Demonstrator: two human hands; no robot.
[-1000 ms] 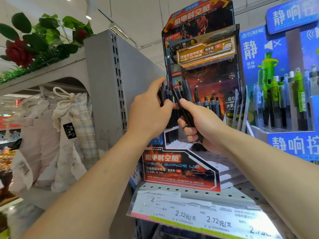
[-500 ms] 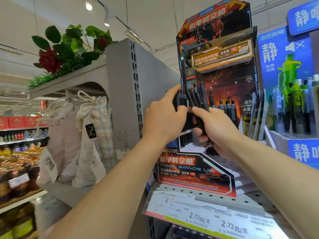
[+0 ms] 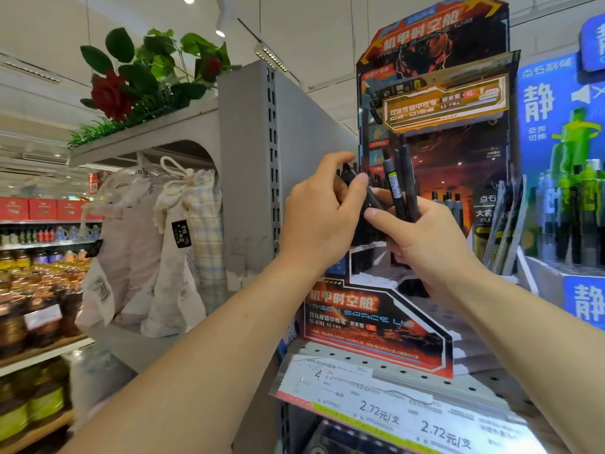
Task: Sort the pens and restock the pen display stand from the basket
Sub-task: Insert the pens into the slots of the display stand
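Observation:
A black and orange cardboard pen display stand (image 3: pixel 376 319) sits on the perforated shelf, with stepped tiers and a few black pens (image 3: pixel 448 201) standing in its back row. My right hand (image 3: pixel 422 244) grips a bunch of black pens (image 3: pixel 401 188) upright in front of the stand. My left hand (image 3: pixel 319 221) pinches the tops of more black pens (image 3: pixel 352 178) beside that bunch, thumb against them. The two hands touch. The basket is out of view.
A blue display (image 3: pixel 582 198) of green and black pens stands right of the stand. Price labels (image 3: pixel 386 411) line the shelf edge. A grey shelf upright (image 3: pixel 248 178) rises to the left, with cloth bags (image 3: pixel 163 257), fake roses (image 3: pixel 111 93) and bottled goods (image 3: pixel 29 316) beyond.
The view has shifted so the stand sits further right. My right hand has raised its bunch of pens higher and more upright; my left hand has closed in on the pen tops.

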